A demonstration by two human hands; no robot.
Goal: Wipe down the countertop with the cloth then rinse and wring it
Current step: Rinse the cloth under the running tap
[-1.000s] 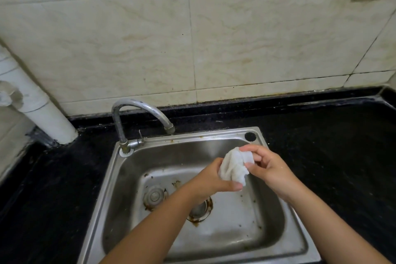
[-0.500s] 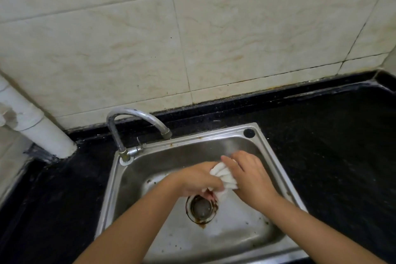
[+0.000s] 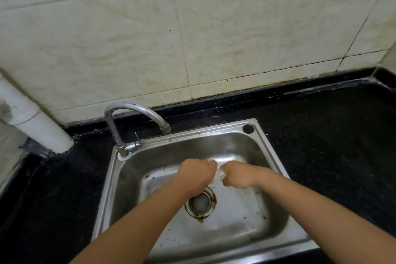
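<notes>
You grip the cloth (image 3: 218, 174) in both fists, left hand (image 3: 196, 174) and right hand (image 3: 237, 174) nearly touching, over the sink (image 3: 276, 173) drain (image 3: 200, 202) so wrung water likely runs away, not onto the desk (image 3: 332, 135).

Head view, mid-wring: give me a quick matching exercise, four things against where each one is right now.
Things:
1. cloth
2. faucet
3. drain strainer
4. white pipe

Places:
A. far-left corner of the black countertop
B. middle of the sink floor
C. gripped between the left hand and right hand
D. sink rim, back left

Pairs: 1-C, 2-D, 3-B, 4-A
</notes>
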